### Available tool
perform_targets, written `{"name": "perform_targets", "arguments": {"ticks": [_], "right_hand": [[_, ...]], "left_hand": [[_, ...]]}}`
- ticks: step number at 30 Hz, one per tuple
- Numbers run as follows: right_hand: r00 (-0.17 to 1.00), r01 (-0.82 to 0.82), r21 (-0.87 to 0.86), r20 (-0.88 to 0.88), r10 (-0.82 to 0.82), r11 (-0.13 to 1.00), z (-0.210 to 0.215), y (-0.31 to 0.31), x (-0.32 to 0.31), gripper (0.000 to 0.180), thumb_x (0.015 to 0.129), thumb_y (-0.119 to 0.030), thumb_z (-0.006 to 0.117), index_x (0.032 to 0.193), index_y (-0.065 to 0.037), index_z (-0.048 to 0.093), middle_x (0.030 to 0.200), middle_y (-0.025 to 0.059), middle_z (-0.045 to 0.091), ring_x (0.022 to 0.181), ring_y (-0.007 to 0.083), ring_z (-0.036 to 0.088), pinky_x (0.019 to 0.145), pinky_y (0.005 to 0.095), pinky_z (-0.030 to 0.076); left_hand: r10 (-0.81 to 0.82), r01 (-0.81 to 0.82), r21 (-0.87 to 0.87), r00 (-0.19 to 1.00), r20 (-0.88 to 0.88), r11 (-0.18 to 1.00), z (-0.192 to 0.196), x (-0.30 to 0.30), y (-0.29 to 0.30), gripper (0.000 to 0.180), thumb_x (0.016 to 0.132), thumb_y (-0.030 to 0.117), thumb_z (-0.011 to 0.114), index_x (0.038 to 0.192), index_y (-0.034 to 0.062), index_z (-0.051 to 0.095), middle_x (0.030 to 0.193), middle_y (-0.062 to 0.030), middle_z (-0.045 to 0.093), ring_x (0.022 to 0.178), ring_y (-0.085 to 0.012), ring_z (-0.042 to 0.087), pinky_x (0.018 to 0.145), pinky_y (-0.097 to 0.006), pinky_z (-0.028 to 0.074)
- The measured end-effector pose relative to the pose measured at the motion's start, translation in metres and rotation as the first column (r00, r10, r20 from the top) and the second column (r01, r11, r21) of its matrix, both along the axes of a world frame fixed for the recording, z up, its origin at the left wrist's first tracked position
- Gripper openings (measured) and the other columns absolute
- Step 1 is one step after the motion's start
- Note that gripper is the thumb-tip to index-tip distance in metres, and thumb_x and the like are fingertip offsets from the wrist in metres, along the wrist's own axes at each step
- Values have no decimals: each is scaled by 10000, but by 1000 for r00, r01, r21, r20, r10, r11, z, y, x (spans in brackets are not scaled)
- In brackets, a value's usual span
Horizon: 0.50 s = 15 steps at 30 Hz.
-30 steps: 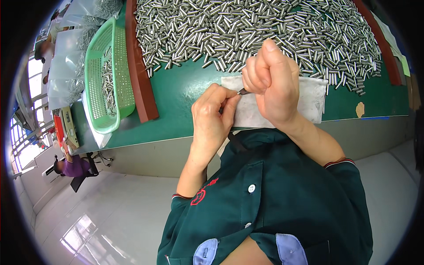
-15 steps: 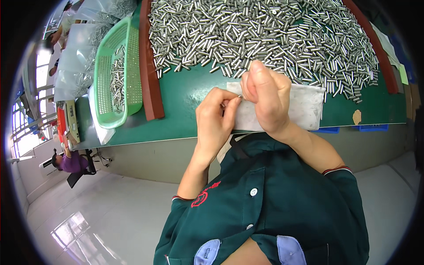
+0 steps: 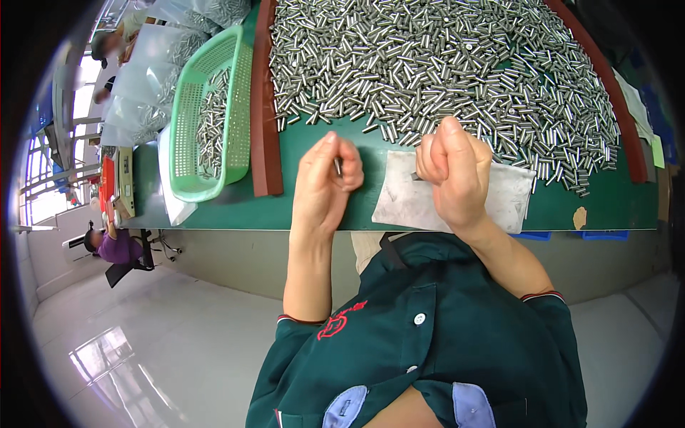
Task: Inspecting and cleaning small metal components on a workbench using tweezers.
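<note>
My left hand is closed above the green table, left of a white cloth. A shiny metal pin shows between its curled fingers and palm. My right hand makes a fist over the cloth, thumb uppermost. From the little gap beside its fingers the end of another metal pin sticks out; whatever else the fist encloses is hidden. Beyond both hands spreads a wide heap of short steel pins, its near edge close to my right knuckles.
Dark red rails border the heap on both sides. Left of it stands a green plastic basket with pins inside, then clear bags of pins and a scale. Another person sits at far left.
My hands, close together before, have parted. The left one has moved left and its fingers have curled in; the right fist has moved slightly right and toward me.
</note>
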State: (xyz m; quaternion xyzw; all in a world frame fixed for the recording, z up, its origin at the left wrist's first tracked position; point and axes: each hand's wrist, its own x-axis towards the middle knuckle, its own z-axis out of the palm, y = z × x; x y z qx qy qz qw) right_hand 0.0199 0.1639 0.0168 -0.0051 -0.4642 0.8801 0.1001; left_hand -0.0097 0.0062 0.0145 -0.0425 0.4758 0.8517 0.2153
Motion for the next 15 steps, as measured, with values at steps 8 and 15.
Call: {"name": "perform_targets", "arguments": {"ticks": [8,15], "right_hand": [[999,30,-67,27,-28,997,-4,4,-2,413,910,-201,282,513,-88,286,424,-1,271,384,69,184,378,234,172],[1000,21,-52,9,-20,998,-2,3,-3,415,910,-204,281,512,-89,283,419,3,270,383,72,184,377,234,179]], "left_hand": [[-418,-414,-869,763,-494,271,-1,-18,20,98,685,47,625,777,34,594,468,-58,390,412,-134,381,429,-261,322],[-599,-542,-813,586,-546,211,-10,-20,19,92,721,68,594,794,27,557,549,-90,522,487,-193,511,477,-279,393]]}}
